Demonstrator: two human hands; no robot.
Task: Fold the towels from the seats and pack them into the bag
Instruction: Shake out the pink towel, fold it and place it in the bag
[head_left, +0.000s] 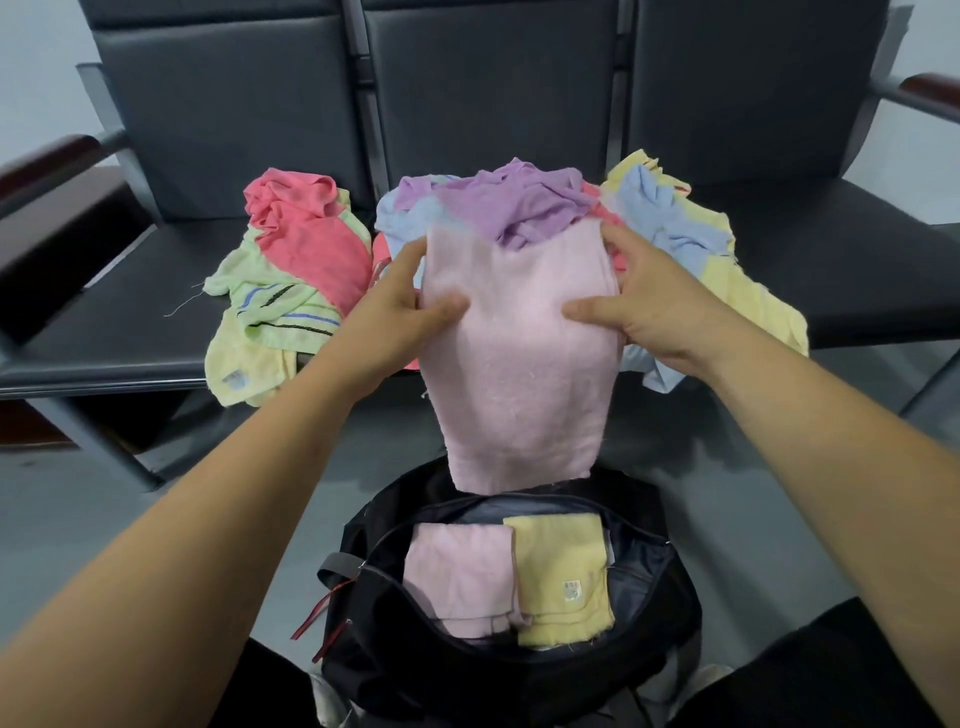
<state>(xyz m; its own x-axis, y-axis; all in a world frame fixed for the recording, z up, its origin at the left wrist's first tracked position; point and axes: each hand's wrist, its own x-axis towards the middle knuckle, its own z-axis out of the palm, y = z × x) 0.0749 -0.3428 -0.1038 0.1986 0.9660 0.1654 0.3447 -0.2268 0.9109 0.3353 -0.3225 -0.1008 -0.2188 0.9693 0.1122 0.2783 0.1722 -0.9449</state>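
Folding step, head view. The left hand (400, 306) and right hand (641, 306) pinch the side edges of a pink towel (519, 374), each with its thumb flat across the front and its fingers curled behind. The towel hangs as a long strip, its lower edge just above the open bag (680, 587). To fold it well, the hands should probably keep the upper corners level and bring the top edge down to meet the bottom so the edges align. The packet should end up about as wide as those in the bag. There a folded towel (457, 577) and a yellow towel (563, 571) lie side by side, touching; the free room appears to be on top of them. Loose towels lie on the seats (130, 312) as a coral heap (306, 249), a purple heap (519, 208) and a yellow heap (675, 223). The seats are dark and padded, with a reddish armrest (47, 161) at each end. They stand on a grey floor (156, 519) before a pale wall (36, 62).
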